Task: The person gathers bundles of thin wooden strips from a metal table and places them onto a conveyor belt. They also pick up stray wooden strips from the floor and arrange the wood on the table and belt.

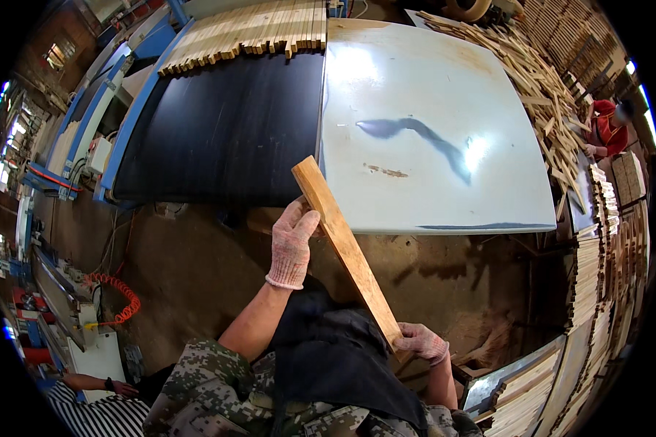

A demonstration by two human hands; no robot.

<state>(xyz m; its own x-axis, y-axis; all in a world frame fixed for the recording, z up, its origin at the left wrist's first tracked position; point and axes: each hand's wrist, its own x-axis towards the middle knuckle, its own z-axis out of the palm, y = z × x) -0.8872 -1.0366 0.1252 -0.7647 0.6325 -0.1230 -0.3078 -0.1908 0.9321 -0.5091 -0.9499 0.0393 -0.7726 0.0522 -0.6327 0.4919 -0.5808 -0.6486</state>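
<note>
Slat [346, 251] of pale wood spans the space between both gloved hands, held slantwise in the air in front of the person's dark apron [335, 357], its upper end over the near edge of the benches and its lower end down by the right hip. The left hand [293, 247] is closed lightly on the upper part, fingers wrapped on the slat's left face; the right hand [421, 341] is clenched round the bottom end. Neither end rests on anything.

Ahead lie a black bench [226, 131], with a row of slats [248, 29] lined up along its far edge, and a glossy white bench [430, 131] just beside it on the right, with a heap of loose sticks [539, 87] along its far right side.

The step in hand looks like a check or a turn of a single piece (it is carried, not laid). Setting it down would call for levelling it and lifting the lower end clear of the apron; which bench it belongs on cannot be told.
</note>
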